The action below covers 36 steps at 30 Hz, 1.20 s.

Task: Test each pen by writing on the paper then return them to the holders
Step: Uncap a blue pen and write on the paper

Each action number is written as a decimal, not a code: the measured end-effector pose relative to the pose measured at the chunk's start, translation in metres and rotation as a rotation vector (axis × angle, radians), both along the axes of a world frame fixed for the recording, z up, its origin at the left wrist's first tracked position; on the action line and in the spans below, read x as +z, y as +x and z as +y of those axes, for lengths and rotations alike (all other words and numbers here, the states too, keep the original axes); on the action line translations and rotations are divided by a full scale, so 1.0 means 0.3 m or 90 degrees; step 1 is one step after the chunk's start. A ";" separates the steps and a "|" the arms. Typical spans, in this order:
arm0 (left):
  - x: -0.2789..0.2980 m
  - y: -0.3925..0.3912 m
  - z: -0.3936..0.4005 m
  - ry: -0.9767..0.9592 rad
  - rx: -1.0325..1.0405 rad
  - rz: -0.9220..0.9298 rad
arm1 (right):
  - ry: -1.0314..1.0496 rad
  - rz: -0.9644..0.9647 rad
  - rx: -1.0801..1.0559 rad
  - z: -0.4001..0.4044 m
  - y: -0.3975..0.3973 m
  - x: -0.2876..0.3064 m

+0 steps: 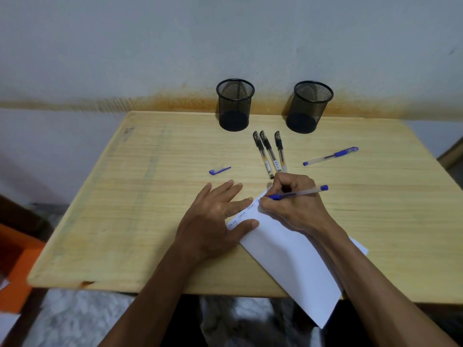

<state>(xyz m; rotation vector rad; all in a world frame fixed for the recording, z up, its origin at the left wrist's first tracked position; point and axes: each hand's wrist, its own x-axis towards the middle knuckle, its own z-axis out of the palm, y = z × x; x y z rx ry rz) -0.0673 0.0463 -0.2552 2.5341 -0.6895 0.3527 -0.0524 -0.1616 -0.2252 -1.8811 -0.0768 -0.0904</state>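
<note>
My right hand (pixel 290 199) grips an uncapped blue pen (pixel 304 192) with its tip on the white paper (pixel 288 261), where a row of written words runs along the top edge. Flat on the paper's left corner lies my left hand (pixel 218 216), fingers spread. The pen's blue cap (pixel 219 170) rests on the table to the left. Three capped black pens (pixel 269 154) lie side by side beyond my right hand. Another blue pen (pixel 330 156) lies capped to the right. Two black mesh holders (pixel 235 104) (pixel 309 106) stand at the back, with no pens in them.
The wooden table (pixel 125 209) stands against a grey wall with a rust-coloured stain. The paper overhangs the table's front edge. An orange object (pixel 15 266) sits on the floor at the left.
</note>
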 end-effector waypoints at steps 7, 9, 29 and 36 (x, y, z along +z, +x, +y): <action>0.000 -0.001 0.002 0.000 -0.002 -0.003 | 0.000 0.001 -0.009 0.000 0.000 -0.001; 0.000 -0.001 0.001 0.000 -0.001 -0.007 | 0.001 0.003 -0.012 -0.003 0.002 -0.004; 0.003 -0.001 0.002 -0.006 0.000 0.007 | 0.052 0.029 -0.019 -0.008 0.013 -0.018; 0.007 -0.003 -0.001 -0.004 0.001 0.022 | 0.051 0.026 -0.035 -0.007 0.011 -0.018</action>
